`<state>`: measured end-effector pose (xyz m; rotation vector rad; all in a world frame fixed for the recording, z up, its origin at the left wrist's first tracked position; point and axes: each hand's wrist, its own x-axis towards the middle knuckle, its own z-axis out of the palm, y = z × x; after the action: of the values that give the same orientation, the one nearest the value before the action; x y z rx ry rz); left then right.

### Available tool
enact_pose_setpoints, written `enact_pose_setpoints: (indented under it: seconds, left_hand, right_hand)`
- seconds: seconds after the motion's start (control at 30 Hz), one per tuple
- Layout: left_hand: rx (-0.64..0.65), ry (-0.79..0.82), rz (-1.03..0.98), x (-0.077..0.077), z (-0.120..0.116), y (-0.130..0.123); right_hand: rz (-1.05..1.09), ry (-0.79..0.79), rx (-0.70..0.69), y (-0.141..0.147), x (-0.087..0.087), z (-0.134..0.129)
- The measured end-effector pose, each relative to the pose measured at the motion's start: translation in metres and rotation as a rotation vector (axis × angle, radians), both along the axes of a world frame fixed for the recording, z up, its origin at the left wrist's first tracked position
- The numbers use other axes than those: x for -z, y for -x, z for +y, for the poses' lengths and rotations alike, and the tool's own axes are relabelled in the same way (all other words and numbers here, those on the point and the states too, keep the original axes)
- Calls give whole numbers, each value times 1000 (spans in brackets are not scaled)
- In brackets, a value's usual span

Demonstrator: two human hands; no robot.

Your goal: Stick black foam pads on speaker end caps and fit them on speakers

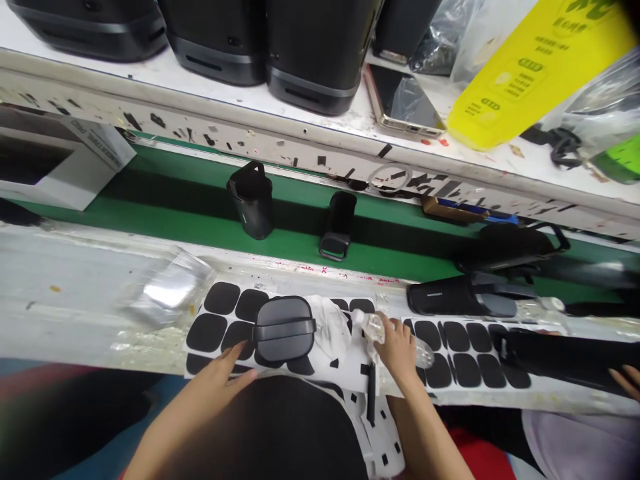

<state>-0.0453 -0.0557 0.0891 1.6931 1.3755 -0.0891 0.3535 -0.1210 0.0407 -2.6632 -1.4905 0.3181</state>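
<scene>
My right hand (397,347) is closed around a small clear plastic bottle (424,353) that lies tilted over the bench edge. My left hand (225,377) has its thumb and fingers apart, just left of a dark speaker-like case (285,337) with a strap handle across its top; it holds nothing. Whether its fingertips touch the case I cannot tell. A crumpled white cloth (331,330) lies between the case and the bottle. Under these is a white sheet of black rounded-square stickers (207,332). A thin black tool (371,393) hangs near my right wrist.
A green conveyor belt (295,220) beyond the bench carries black casings (255,207). The shelf above holds large black units (315,53), a phone (400,100) and a yellow bag (530,73). At right, a co-worker's hand (627,381) is beside a long black casing (570,360).
</scene>
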Motion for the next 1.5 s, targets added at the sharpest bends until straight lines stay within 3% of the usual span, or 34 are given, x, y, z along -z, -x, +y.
enact_pose_setpoints:
  seconds: [0.17,0.3,0.43,0.57,0.67,0.8,0.9,1.0,1.1,1.2,1.37,1.5]
  left_hand:
    - [-84,-41,-152,-14,17,1]
    - [-81,-143,-369,-12,24,-20]
    - [-58,-222,-507,-5,26,-46]
    - [-96,-192,-582,-5,25,-59]
    - [-131,-182,-614,-6,24,-61]
    - [-156,-180,-621,-6,23,-61]
    - [-168,-182,-616,-7,22,-62]
    - [-172,-186,-632,-8,22,-62]
    - [-181,-175,-649,-7,21,-62]
    - [-190,-143,-673,-6,21,-62]
    - [-182,-101,-672,-8,21,-60]
    - [-161,-17,-619,-15,15,-56]
  right_hand:
    - [200,-311,202,-45,-12,28]
    - [260,-493,374,-60,1,51]
    - [309,-491,475,-71,15,59]
    - [338,-359,491,-80,8,43]
    - [375,-240,372,-50,3,22]
    - [539,-160,64,39,27,6]
    - [541,-152,40,90,52,4]
    - [548,-180,42,101,59,6]
    - [599,-244,26,89,40,9]
    - [652,-333,45,80,1,12]
    - [742,-458,56,94,-68,18]
    - [823,-485,34,104,-96,31]
